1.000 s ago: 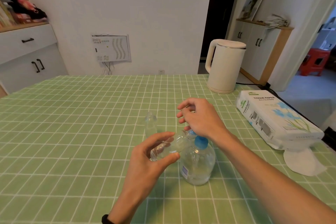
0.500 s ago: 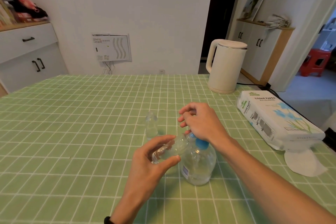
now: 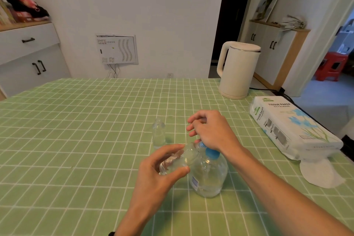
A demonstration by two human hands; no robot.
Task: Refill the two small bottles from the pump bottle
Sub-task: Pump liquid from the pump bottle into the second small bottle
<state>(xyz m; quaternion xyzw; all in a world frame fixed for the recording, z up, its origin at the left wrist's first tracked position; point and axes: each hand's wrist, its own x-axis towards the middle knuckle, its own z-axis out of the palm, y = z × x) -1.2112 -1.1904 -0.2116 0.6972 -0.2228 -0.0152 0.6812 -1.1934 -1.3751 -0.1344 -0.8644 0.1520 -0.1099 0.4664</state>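
A clear pump bottle (image 3: 208, 174) with a blue collar stands on the green checked table (image 3: 76, 120). My right hand (image 3: 212, 132) rests on top of its pump head, heel down and fingers loosely curled; the pump head itself is hidden under it. My left hand (image 3: 159, 180) grips a small clear bottle (image 3: 178, 161), tilted with its mouth up against the pump's nozzle. A second small clear bottle (image 3: 158, 134) stands upright just behind, to the left, apart from both hands.
A cream electric kettle (image 3: 237, 71) stands at the far right of the table, its cord running off the edge. A tissue paper pack (image 3: 287, 126) lies along the right edge, with a loose white sheet (image 3: 321, 174) in front of it.
My right hand has sunk slightly on the pump head. My left hand keeps the small bottle tilted at the nozzle, almost unmoved.
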